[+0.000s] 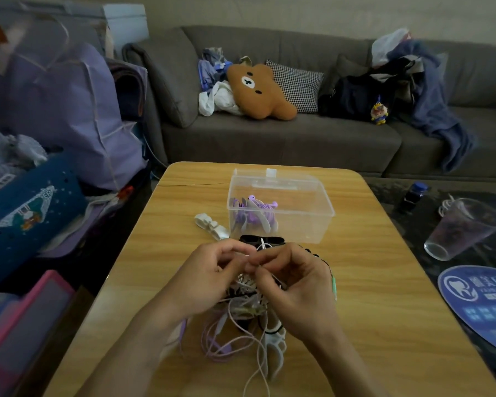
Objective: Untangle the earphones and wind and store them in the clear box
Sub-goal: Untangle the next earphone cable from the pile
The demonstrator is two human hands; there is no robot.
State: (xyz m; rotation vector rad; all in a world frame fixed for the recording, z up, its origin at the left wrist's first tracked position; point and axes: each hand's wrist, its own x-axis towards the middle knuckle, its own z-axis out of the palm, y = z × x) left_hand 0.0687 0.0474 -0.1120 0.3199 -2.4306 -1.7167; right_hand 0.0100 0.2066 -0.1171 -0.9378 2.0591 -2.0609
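Both hands (pixel 212 270) (pixel 292 282) pinch limp, snag-prone white-purple-black tangled earphone cables (pixel 241 308) mid-table; grip near knots, not earbuds.

clear box (pixel 281 209) ahead — black winder (pixel 261 240) between, bare table (pixel 384 282) right

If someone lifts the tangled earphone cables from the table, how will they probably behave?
The tangled cables will probably hang limp: thin loops already sprawl loosely over the table. They likely lift as one light clump, since the white, purple and black strands cross each other.
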